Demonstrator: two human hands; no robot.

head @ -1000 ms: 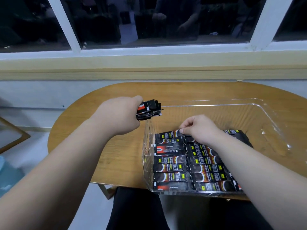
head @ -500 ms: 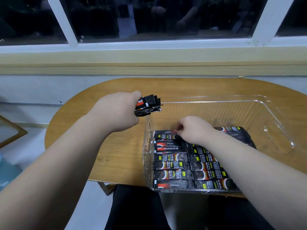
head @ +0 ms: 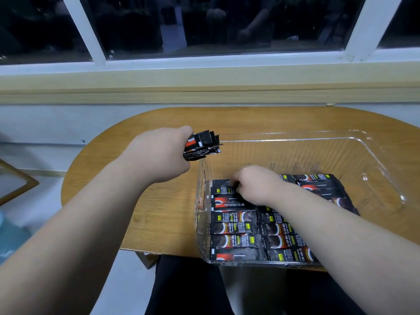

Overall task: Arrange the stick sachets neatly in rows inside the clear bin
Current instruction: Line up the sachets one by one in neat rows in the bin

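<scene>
Wooden surface [head: 159, 212] below a window: clear bin [head: 375, 155] at its right near edge, sachets [head: 234, 228] in rows inside. Left hand [head: 161, 153] grips a sachet bundle [head: 202, 144]; right hand [head: 256, 185] pinches the farthest left-row sachet.

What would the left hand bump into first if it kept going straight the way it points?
Probably the bin's rim. The left hand points right, its bundle of sachets leading, just at the bin's near-left corner. Depth is unclear, so the bundle may pass above the rim.
</scene>
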